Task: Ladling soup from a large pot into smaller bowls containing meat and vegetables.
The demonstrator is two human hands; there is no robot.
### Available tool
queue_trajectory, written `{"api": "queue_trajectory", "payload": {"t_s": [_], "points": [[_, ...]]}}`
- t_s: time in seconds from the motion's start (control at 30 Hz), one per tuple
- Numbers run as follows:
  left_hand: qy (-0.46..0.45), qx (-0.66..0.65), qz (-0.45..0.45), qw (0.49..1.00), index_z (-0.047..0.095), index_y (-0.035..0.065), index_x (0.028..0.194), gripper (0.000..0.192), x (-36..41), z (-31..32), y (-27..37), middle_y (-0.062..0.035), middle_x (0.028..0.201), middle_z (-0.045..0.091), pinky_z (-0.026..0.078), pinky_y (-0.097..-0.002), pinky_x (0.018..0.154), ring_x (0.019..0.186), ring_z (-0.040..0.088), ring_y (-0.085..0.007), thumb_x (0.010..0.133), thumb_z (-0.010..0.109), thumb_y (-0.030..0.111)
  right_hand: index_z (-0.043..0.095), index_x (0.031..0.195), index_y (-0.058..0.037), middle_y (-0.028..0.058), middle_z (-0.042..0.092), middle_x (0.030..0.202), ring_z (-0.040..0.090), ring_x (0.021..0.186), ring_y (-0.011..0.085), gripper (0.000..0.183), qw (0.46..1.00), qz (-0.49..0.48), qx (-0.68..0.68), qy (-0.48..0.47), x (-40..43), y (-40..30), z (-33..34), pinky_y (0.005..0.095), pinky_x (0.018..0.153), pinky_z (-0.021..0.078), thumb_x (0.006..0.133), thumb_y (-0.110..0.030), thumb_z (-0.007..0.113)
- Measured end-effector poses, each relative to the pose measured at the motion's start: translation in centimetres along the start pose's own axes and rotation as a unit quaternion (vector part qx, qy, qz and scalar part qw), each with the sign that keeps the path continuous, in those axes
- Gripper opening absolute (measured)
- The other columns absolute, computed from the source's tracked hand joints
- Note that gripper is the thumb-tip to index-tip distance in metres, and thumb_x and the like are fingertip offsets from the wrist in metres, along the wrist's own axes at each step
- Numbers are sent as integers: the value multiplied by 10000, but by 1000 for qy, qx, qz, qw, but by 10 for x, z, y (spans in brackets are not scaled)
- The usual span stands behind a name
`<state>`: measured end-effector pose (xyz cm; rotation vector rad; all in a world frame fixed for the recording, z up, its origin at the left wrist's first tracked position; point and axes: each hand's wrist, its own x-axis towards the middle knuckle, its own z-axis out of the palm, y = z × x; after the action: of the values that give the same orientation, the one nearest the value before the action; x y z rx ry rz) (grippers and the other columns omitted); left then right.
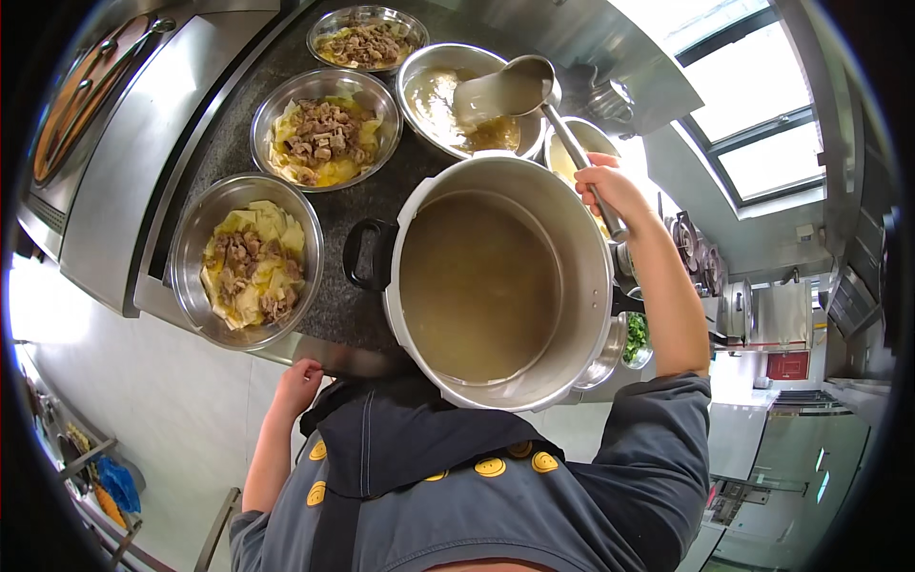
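Observation:
My right hand (607, 187) grips the handle of a metal ladle (527, 84), whose bowl is tilted over a steel bowl of broth (429, 129) with liquid pouring from it. Below that bowl stands a large aluminium pot (500, 179) with black side handles, holding cloudy brown broth (480, 286). My left hand (299, 382) rests by the counter's front edge, holding nothing that I can see; its fingers are curled. Left of the pot, steel bowls hold chopped meat over pale yellow pieces: a near one (187, 286), a middle one (261, 143) and a far one (314, 43).
Behind my right hand is another bowl (565, 132), partly hidden. Right of the pot are a steel bowl (604, 365) and a bowl of chopped greens (636, 339). A steel pitcher (607, 96) stands at the back. Long-handled utensils lie on a round wooden board (93, 93) at left.

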<state>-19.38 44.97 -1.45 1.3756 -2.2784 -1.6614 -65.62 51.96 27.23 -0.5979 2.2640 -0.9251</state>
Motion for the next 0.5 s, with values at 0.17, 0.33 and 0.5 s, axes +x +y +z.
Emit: {"api": "queue_trajectory", "payload": {"t_s": [0.17,0.33,0.5], "points": [[-7,7,-11,1000,567,22,907,189,-1,-3,8,-110,777,607,450,-292,653,698,564,-182,774,557,156,400,1189,-3,130,546,682,552,593,203,492,973,-31,-218,72,-10,13,19,328,571,452,710,-94,467],[-9,37,3,999,573,34,912,197,-2,-3,6,-117,795,612,463,-315,664,725,584,-221,773,555,172,364,1236,-9,279,509,1012,499,973,368,518,881,-130,-433,140,-29,24,29,423,827,397,727,-70,439],[-11,58,17,998,595,34,881,194,1,3,0,-115,766,613,463,-316,650,703,583,-204,775,566,194,336,1258,11,124,558,718,547,550,185,561,987,-63,-136,61,-47,20,6,307,504,450,727,-79,492]]}}
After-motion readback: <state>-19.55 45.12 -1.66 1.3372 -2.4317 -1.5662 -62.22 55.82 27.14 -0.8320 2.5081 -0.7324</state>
